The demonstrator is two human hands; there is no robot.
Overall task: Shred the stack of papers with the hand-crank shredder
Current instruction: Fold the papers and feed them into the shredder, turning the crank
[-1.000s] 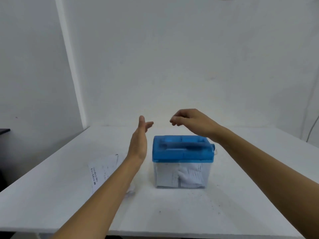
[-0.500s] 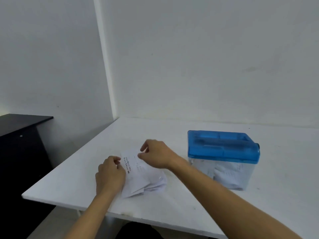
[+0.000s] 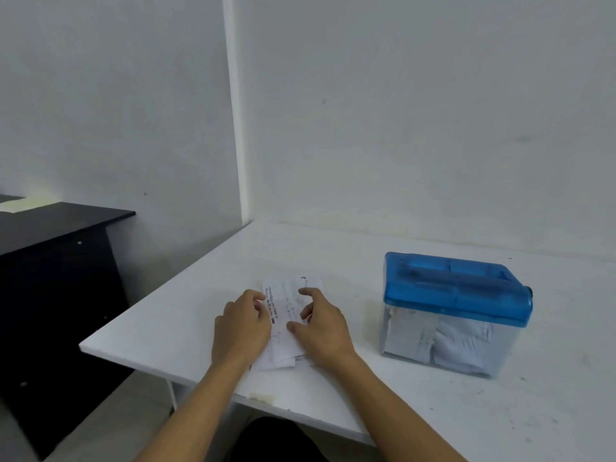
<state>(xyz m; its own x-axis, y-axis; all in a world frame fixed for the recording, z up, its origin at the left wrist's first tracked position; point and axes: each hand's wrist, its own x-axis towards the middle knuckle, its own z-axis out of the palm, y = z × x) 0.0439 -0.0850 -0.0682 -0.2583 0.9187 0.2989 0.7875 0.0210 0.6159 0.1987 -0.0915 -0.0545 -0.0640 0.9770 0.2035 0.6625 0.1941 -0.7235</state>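
Note:
A stack of white printed papers (image 3: 286,303) lies on the white table (image 3: 333,255) near its left front corner. My left hand (image 3: 241,325) has its fingers curled round the stack's left edge. My right hand (image 3: 321,328) sits on the stack's right side with bent fingers, thumb and fingertips pinching the top sheet. The hand-crank shredder (image 3: 456,288) stands to the right, apart from both hands. It has a blue translucent lid over a clear bin (image 3: 393,341) holding white paper pieces. Its crank is not visible.
The table's left edge and front edge run close to the papers. A black desk (image 3: 60,248) stands lower at the left, across a gap. White walls close the back. Dark specks dot the tabletop in front of the shredder.
Both hands came down from above the shredder to the paper stack at the left and now hold it. The view swung left, so the shredder now sits at the right.

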